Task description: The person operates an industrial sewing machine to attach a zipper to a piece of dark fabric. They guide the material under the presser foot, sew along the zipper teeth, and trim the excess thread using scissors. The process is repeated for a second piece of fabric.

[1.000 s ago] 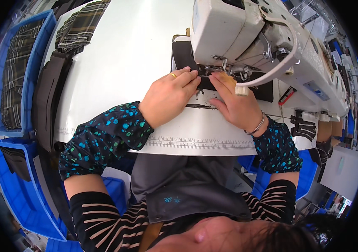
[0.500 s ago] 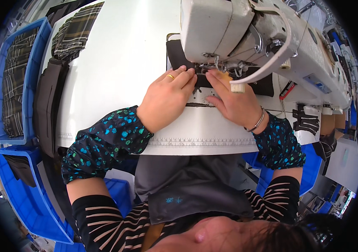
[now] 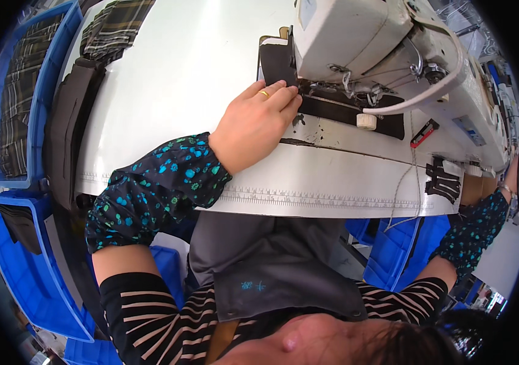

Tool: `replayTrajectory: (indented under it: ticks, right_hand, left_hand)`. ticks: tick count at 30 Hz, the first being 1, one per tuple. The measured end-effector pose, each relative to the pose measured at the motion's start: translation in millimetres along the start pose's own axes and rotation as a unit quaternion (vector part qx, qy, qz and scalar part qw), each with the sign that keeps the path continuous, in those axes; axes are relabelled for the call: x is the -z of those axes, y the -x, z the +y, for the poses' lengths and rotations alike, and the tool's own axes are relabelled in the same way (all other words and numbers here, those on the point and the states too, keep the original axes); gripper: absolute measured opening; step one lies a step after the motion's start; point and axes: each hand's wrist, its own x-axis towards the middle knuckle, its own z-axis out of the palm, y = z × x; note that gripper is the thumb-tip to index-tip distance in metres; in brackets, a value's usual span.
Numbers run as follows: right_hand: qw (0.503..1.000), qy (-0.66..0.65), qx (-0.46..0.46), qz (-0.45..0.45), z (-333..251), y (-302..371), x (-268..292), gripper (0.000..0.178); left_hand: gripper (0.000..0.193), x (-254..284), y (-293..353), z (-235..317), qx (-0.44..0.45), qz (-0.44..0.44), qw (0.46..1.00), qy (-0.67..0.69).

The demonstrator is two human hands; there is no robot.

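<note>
My left hand (image 3: pixel 256 128), with a ring on one finger, lies flat with its fingers together. The fingertips press on a dark cloth piece (image 3: pixel 276 61) beside the needle area of a white sewing machine (image 3: pixel 356 45). The cloth runs on under the machine head and shows again to the right of the hand. At the far right edge of the view is my right hand (image 3: pixel 512 173), past the right end of the machine. Only the wrist and part of that hand show; its fingers are hidden.
A red and black small tool (image 3: pixel 424 133) and several black strips (image 3: pixel 443 180) lie right on the white table (image 3: pixel 204 79). At left are folded dark cloth (image 3: pixel 69 131), plaid cloth (image 3: pixel 113 27) and a blue bin (image 3: pixel 58 79) of plaid pieces. A thin cord (image 3: pixel 414 182) hangs over the front edge.
My right hand has left the cloth by the needle and moved far right, past the machine's end. My left hand stays on the cloth. The view has shifted a little.
</note>
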Motion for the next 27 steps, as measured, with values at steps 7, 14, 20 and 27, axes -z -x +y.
replayTrajectory:
  ticks: [7,14,20,27]
  right_hand:
    - [0.996,-0.046,-0.070,0.020,132,44,18,0.051]
    - [0.989,0.149,-0.005,0.009,130,41,34,0.064]
    - [0.988,0.137,-0.060,-0.024,130,-1,46,0.064]
    - [0.992,0.072,-0.102,-0.009,124,16,32,0.060]
  left_hand:
    - [0.034,0,2,-1,0.006,0.004,1.000,-0.011]
    - [0.034,-1,2,-1,0.006,0.010,1.000,-0.016]
    - [0.035,3,0,-5,0.000,-0.004,1.000,-0.001]
    - [0.035,8,-2,-4,0.009,-0.028,0.999,0.025]
